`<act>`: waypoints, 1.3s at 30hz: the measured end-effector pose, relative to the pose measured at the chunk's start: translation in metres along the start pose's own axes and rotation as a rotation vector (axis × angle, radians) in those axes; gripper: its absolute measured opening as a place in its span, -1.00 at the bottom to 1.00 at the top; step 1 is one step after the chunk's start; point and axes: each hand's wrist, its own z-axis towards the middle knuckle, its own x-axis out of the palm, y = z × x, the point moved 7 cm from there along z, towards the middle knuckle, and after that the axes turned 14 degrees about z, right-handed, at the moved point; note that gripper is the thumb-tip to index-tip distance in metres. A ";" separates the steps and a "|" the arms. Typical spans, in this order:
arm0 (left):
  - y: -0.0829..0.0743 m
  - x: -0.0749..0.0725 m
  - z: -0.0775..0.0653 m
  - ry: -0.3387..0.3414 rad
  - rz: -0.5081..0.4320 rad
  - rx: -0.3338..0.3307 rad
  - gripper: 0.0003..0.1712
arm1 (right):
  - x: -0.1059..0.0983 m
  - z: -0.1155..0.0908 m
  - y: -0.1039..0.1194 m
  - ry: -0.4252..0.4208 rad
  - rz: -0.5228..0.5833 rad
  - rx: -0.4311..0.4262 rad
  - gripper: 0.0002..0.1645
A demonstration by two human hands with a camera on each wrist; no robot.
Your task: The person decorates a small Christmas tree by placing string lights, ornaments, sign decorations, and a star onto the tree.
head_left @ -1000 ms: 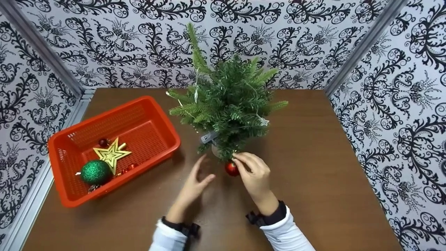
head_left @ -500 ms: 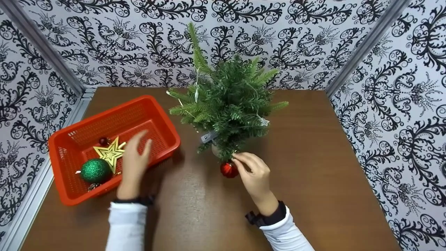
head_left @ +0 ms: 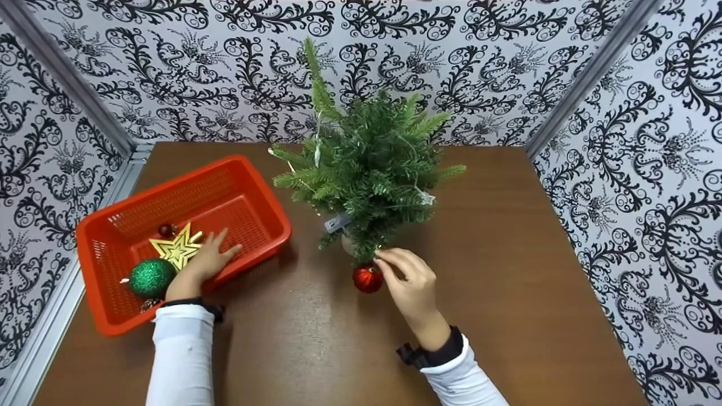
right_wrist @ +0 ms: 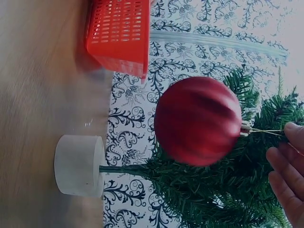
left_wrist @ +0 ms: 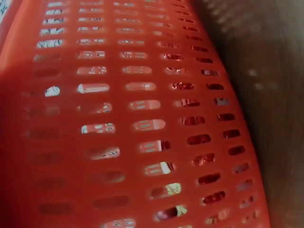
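My right hand [head_left: 416, 282] pinches the gold string [right_wrist: 266, 130] of a red Christmas bauble [head_left: 368, 279] at the tip of a low front branch of the small Christmas tree [head_left: 378, 163]. In the right wrist view the bauble [right_wrist: 197, 121] dangles from that string, and the tree's white base [right_wrist: 78, 165] stands on the table. My left hand [head_left: 206, 262] reaches over the near rim into the red plastic basket [head_left: 259, 186], fingers spread and low inside. Beside it lies a gold star [head_left: 177, 248]. Only the basket's slotted wall [left_wrist: 128, 114] shows in the left wrist view, hiding that hand.
The basket also contains a green glitter ball [head_left: 151, 278], a small dark red ball [head_left: 166, 230] and a pine cone [head_left: 150, 304]. A clear plastic box [head_left: 337, 223] sits at the tree's lower left. Patterned walls enclose the brown table [head_left: 507, 254].
My left hand has moved left from beside the tree and down into the basket. The right hand keeps its pinch while the bauble has shifted slightly left and down beneath the branch.
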 end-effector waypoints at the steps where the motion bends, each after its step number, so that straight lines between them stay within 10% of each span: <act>1: 0.000 0.004 0.001 0.046 -0.012 0.008 -0.10 | 0.000 0.000 0.000 0.000 0.000 0.001 -0.78; 6: -0.001 0.013 0.001 0.156 0.006 0.036 -0.24 | 0.000 -0.001 -0.001 0.004 0.000 0.010 -0.78; 26: 0.002 0.007 0.001 0.108 0.029 0.045 -0.53 | -0.001 -0.003 -0.005 0.014 -0.007 0.058 -0.81; 39: 0.002 -0.005 0.001 -0.072 0.054 0.005 -0.58 | -0.001 -0.002 -0.005 0.014 -0.006 0.056 -0.80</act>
